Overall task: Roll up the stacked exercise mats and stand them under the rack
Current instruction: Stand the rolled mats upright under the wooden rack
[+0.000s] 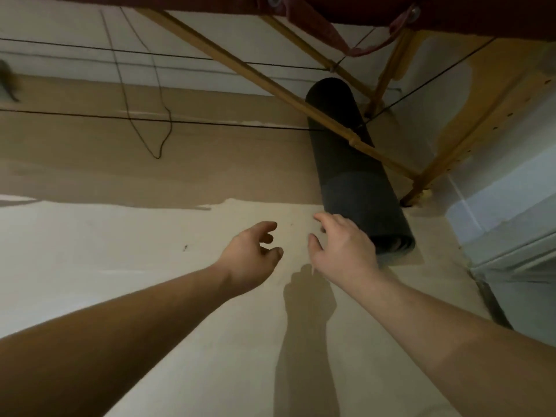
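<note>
The rolled dark grey exercise mat [352,176] is under the rack of light wooden bars [228,61], in the right half of the view. It is rolled tightly into a long tube. Its near end shows the spiral of the layers, and its far end reaches back into the shade under the rack. One slanted wooden bar crosses in front of the mat about at its middle. We cannot tell for sure if the mat stands on its end or lies on its side, because the camera angle is very steep.

Above the bars we see a dark red padded underside [451,10], and a red fabric strap [331,34] hangs from it. Thin black cords [150,118] run between the bars.

Our left hand [252,251] is over the pale beige floor [120,251], with the fingers loosely curled, and it holds nothing. Our right hand [343,251] is just beside the near end of the mat, with the fingers spread and relaxed, and it also grips nothing. We cannot tell if the right hand touches the mat. The two hands are near each other, with a small gap between them. A dark shadow of an arm [307,296] falls on the floor below the right hand.
</note>
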{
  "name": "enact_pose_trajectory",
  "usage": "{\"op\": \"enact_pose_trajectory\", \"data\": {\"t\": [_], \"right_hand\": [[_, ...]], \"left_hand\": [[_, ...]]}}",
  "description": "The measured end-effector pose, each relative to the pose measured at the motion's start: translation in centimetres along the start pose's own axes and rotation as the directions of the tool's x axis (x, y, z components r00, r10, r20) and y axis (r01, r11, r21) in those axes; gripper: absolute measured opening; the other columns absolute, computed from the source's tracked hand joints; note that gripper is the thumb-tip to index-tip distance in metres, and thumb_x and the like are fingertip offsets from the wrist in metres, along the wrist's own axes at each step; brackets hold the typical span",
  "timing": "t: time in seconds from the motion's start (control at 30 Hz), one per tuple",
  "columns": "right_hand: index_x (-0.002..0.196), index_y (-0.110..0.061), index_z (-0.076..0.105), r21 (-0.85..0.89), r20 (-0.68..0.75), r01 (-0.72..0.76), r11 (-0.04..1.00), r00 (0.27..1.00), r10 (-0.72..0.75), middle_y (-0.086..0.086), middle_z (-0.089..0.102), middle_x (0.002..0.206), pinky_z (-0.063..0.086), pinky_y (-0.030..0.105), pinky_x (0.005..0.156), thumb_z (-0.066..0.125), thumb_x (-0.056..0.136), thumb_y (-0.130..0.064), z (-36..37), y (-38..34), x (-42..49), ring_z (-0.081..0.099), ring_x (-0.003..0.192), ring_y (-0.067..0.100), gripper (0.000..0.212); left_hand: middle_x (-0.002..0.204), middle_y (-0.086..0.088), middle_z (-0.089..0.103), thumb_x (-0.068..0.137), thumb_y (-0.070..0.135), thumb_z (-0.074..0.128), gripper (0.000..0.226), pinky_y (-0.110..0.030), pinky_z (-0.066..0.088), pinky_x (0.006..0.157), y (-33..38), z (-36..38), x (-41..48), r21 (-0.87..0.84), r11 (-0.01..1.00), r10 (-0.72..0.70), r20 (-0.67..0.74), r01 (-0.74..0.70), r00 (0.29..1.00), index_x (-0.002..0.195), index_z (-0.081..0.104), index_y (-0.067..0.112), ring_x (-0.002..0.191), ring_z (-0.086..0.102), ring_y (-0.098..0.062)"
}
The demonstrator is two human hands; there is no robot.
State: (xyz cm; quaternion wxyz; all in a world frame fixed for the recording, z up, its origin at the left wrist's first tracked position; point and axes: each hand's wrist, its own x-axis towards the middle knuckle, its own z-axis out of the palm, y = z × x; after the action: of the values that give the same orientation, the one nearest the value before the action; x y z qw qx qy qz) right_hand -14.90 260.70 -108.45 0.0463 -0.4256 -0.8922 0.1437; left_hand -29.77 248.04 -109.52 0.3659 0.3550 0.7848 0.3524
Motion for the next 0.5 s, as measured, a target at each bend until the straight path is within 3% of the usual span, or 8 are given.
{"op": "enact_pose_trajectory", "data": {"t": [0.1,0.2,0.3,0.4,0.5], "right_hand": [[0.149,-0.028,0.048,0.042,0.166,0.051,0.998,0.985,-0.057,-0.002,0.064,0.131,0.055,0.045,0.095,0.054,0.102,-0.043,2.6,-5.5,0.7,0.061,0.117,0.022,0.049],[0.155,-0.028,0.039,0.1,0.367,0.101,0.99,0.921,-0.131,0.001,0.051,0.149,0.05,0.044,0.104,0.054,0.101,-0.045,5.5,-12.6,0.2,0.056,0.129,0.025,0.059],[0.161,-0.024,0.028,0.18,0.483,0.197,0.964,0.835,-0.261,0.006,0.037,0.16,0.044,0.04,0.11,0.057,0.1,-0.044,8.2,-20.1,-1.8,0.048,0.14,0.029,0.07],[0.158,-0.025,0.037,0.218,0.577,0.279,0.935,0.736,-0.354,0.001,0.046,0.157,0.052,0.035,0.097,0.058,0.099,-0.049,10.9,-27.2,-4.3,0.059,0.126,0.025,0.068],[0.154,-0.024,0.045,0.237,0.633,0.386,0.891,0.635,-0.444,0.003,0.055,0.15,0.048,0.032,0.101,0.059,0.099,-0.049,12.5,-34.8,-6.8,0.059,0.127,0.022,0.063]], "left_hand": [[0.131,0.011,0.062,0.101,0.031,0.067,0.057,-0.022,0.057,0.084,-3.7,-5.9,-4.8,-0.001,0.999,-0.049,-0.059,0.049,0.997,0.153,0.045,0.035,0.105,0.067,-0.001],[0.129,0.013,0.063,0.1,0.03,0.068,0.057,-0.012,0.054,0.073,-9.2,-11.2,-11.3,-0.058,0.984,-0.175,-0.14,0.168,0.975,0.153,0.046,0.035,0.101,0.067,0.003],[0.133,0.012,0.06,0.099,0.035,0.07,0.061,-0.016,0.054,0.074,-14.9,-15.3,-17.6,-0.151,0.939,-0.336,-0.201,0.31,0.92,0.154,0.044,0.037,0.104,0.068,0.0],[0.135,0.013,0.059,0.098,0.036,0.07,0.064,-0.018,0.052,0.074,-19.6,-17.9,-23.3,-0.257,0.884,-0.456,-0.284,0.391,0.844,0.156,0.042,0.037,0.105,0.067,0.0],[0.138,0.013,0.058,0.1,0.035,0.067,0.063,-0.018,0.051,0.073,-22.8,-19.9,-28.2,-0.369,0.835,-0.535,-0.375,0.407,0.757,0.157,0.04,0.036,0.107,0.065,0.0]]}}
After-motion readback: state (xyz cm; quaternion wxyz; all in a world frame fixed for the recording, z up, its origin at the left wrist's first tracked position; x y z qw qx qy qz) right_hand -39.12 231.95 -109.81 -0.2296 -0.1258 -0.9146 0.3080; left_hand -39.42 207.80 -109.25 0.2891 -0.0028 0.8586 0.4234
